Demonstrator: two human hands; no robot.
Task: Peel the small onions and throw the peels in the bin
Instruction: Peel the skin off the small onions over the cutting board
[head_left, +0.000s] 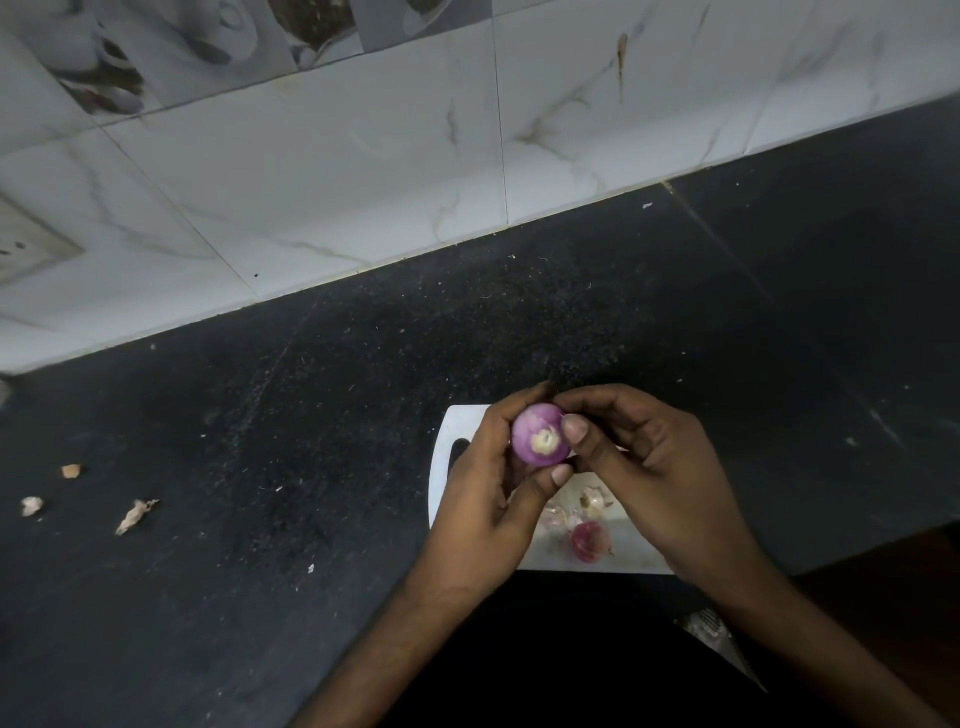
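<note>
Both hands raised, L (488, 499) cupped, R (654, 467) thumb pressing inward.

Speckled matt stone counter (363, 415)

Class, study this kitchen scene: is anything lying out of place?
Yes. Three peel scraps lie loose on the dark counter, far left of the white cutting board, where the other peels sit. No bin is in view.

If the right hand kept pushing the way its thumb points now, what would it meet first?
The small onion. The right hand has its thumb tip against the onion's right side, pointing left toward the left hand, which cups it from the other side. Depth looks consistent, so contact seems immediate.
</note>
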